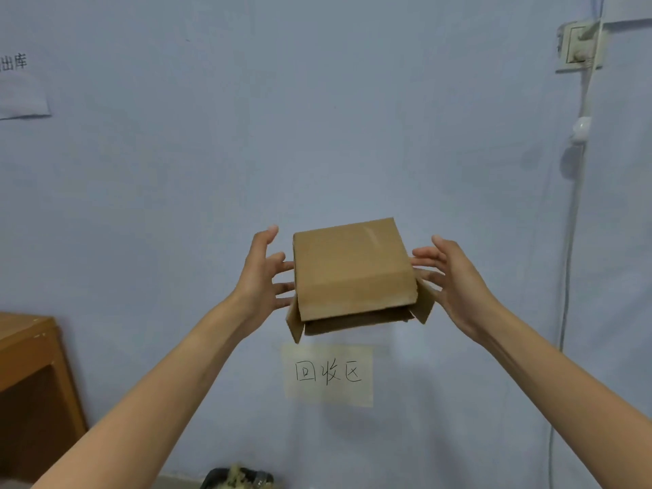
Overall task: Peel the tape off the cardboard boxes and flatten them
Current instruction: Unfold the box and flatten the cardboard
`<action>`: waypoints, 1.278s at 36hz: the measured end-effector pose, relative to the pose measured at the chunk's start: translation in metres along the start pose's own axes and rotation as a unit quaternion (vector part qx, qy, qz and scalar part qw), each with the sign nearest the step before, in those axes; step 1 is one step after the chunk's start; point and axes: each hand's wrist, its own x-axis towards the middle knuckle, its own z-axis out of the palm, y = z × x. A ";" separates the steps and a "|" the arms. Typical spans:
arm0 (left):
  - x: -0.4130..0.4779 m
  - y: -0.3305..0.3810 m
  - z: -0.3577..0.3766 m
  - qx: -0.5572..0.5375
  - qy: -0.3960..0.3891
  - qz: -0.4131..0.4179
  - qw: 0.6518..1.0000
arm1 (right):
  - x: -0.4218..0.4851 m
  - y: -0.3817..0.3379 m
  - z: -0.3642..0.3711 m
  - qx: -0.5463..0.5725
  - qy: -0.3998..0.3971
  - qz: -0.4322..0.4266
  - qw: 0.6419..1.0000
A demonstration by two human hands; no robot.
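A small brown cardboard box is up in the air in front of the wall, tilted, with its near end open and its flaps hanging loose at the lower left and lower right. My left hand is at the box's left side, its spread fingertips touching the edge. At the right side, my right hand has its fingers spread, with the tips against the side and the right flap. The box is pinched between the two sets of fingertips. No tape shows on the visible faces.
A pale paper label with handwritten characters is stuck on the blue wall below the box. A wooden cabinet stands at the lower left. A dark bin with scraps sits at the bottom edge. A cable hangs from a wall socket at the right.
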 end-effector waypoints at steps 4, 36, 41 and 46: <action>0.004 -0.008 0.005 -0.045 0.021 0.010 0.999 | -0.002 0.007 0.003 -0.086 -0.002 0.012 0.996; 0.004 -0.034 0.053 0.280 0.172 0.168 0.929 | -0.004 0.037 0.024 -0.303 0.089 -0.018 0.949; 0.011 -0.017 0.029 0.168 0.165 0.156 0.959 | 0.003 0.033 -0.003 -0.194 0.005 0.001 0.981; 0.016 -0.011 0.013 0.073 0.112 0.077 0.988 | 0.009 0.031 -0.021 -0.113 -0.003 0.023 0.993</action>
